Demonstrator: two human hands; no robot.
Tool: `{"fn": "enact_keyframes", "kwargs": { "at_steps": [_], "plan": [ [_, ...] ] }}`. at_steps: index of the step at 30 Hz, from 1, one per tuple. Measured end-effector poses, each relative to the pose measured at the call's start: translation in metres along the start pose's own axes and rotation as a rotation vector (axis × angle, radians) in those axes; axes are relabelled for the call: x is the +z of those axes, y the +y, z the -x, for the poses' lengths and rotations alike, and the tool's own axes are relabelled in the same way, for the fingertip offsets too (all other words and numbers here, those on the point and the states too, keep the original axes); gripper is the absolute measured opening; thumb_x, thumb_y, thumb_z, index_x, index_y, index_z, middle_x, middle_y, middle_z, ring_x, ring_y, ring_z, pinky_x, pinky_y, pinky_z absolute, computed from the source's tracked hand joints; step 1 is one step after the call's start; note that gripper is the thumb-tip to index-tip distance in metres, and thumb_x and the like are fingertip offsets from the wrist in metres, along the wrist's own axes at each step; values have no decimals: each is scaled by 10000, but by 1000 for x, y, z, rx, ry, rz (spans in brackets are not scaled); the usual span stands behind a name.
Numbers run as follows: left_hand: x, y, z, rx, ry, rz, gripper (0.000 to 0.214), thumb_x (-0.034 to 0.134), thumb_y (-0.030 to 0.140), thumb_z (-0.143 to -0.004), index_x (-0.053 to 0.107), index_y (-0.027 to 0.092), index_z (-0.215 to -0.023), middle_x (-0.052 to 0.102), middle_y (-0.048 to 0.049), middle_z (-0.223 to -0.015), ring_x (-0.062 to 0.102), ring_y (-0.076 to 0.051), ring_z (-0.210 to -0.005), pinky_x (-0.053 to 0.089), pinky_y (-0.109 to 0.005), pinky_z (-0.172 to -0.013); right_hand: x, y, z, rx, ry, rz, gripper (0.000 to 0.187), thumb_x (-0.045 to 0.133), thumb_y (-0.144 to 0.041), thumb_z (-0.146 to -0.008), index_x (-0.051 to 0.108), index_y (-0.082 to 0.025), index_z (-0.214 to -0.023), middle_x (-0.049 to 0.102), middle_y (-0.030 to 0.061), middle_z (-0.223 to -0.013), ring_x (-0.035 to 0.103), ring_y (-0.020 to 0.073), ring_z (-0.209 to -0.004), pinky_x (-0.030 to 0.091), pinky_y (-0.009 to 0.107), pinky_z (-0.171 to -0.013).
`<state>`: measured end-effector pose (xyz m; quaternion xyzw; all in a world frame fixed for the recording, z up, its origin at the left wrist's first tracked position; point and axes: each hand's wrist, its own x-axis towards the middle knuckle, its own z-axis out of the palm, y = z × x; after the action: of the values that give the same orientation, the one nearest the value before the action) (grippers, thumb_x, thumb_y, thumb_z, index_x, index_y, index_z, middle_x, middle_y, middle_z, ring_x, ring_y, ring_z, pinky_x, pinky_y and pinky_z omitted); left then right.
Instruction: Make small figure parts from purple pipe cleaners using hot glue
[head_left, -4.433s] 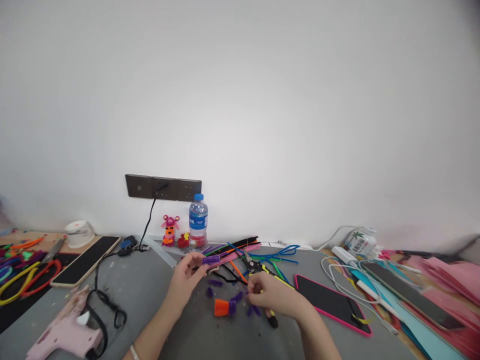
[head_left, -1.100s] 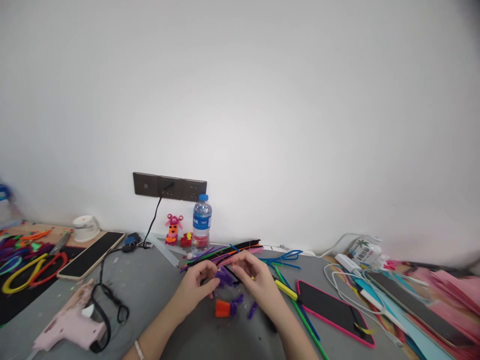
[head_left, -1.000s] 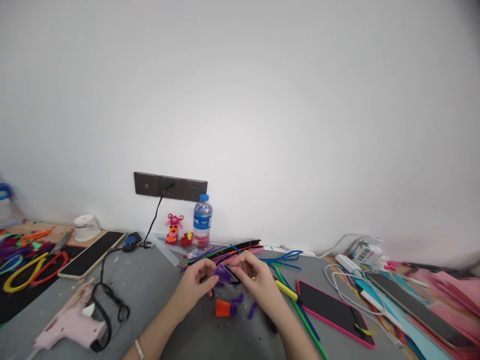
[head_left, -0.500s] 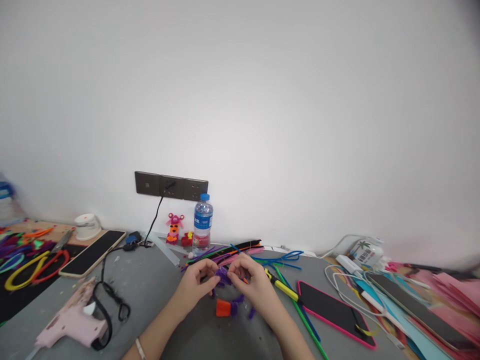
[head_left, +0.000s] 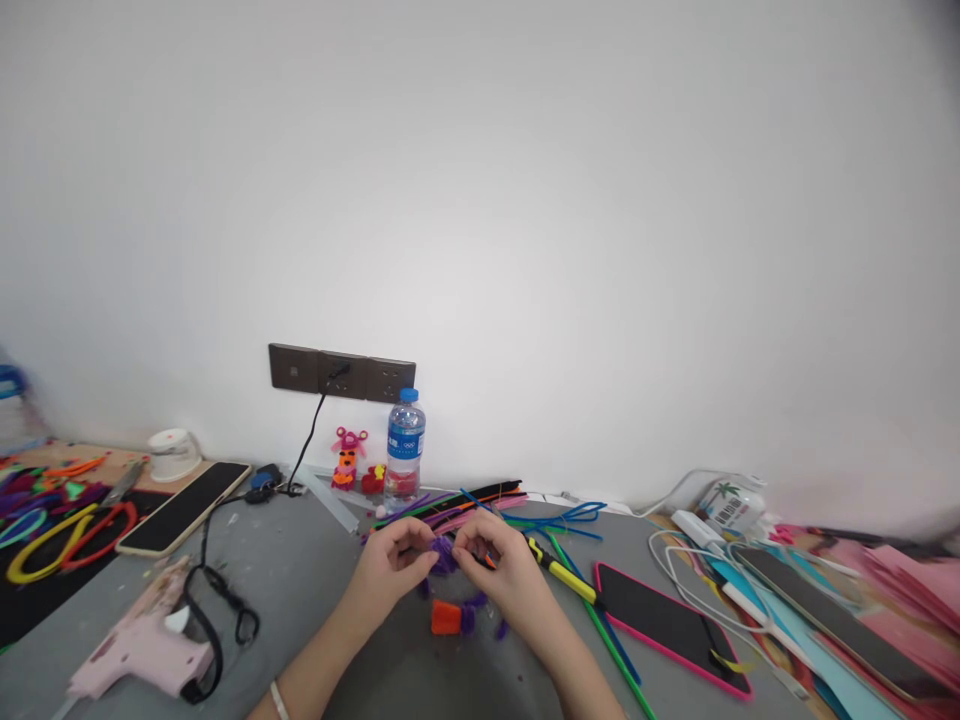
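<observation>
Between my two hands is a small bundle of purple pipe cleaner (head_left: 445, 556). My left hand (head_left: 394, 565) pinches its left side with thumb and forefinger. From the right, my right hand (head_left: 504, 570) has thumb and fingertips closed on the same bundle; part of it is hidden behind the fingers. Just below, on the grey table (head_left: 442, 685), lies an orange block-shaped piece (head_left: 446, 617) with purple fuzzy bits at its right side. A small purple scrap (head_left: 502, 629) rests beside my right wrist.
Pipe cleaners (head_left: 487, 500) lie behind my hands, near a water bottle (head_left: 405, 450) and a pink-and-orange figure (head_left: 346, 460). A pink glue gun (head_left: 146, 650) is at left. Right are a yellow-and-black tool (head_left: 566, 575), a pink-edged phone (head_left: 667, 625) and white cables (head_left: 675, 575).
Both hands stay almost in place, with only slight finger movement around the purple bundle. The view has shifted very slightly; the other things lie as before.
</observation>
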<state>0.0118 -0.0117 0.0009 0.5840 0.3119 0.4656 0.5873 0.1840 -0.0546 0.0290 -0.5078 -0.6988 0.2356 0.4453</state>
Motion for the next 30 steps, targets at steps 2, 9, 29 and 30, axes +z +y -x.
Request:
{"fn": "enact_keyframes", "kwargs": {
  "at_steps": [2,9,29,30],
  "plan": [
    [0,0,0,2,10,11,173,754,223,-618,640,157,-730,613,-7,-714,574,-154,-711,493,-245,-660,1,0,0,-4,1,3,133,543,-81,-763,567,-190,-691,524,-1,-702,478,147,-644,358,238,-578],
    [-1,-1,0,-15,39,34,183,777,236,-609,675,155,-737,670,-21,-728,618,-160,-717,513,-251,-697,1,-2,0,2,1,-12,126,543,-89,-768,571,-188,-695,516,-5,-701,464,143,-635,352,237,-572],
    [0,1,2,-22,86,33,167,784,204,-586,703,158,-724,701,-22,-700,650,-169,-695,540,-253,-684,5,0,1,23,-2,-22,107,543,-109,-795,578,-185,-729,511,-10,-703,460,142,-637,346,238,-571],
    [0,0,2,-19,85,31,163,781,205,-589,703,158,-723,703,-23,-702,651,-170,-697,540,-254,-685,5,0,1,18,-2,-20,107,543,-109,-796,578,-185,-730,509,-11,-702,461,143,-638,346,238,-572]
  ]
}}
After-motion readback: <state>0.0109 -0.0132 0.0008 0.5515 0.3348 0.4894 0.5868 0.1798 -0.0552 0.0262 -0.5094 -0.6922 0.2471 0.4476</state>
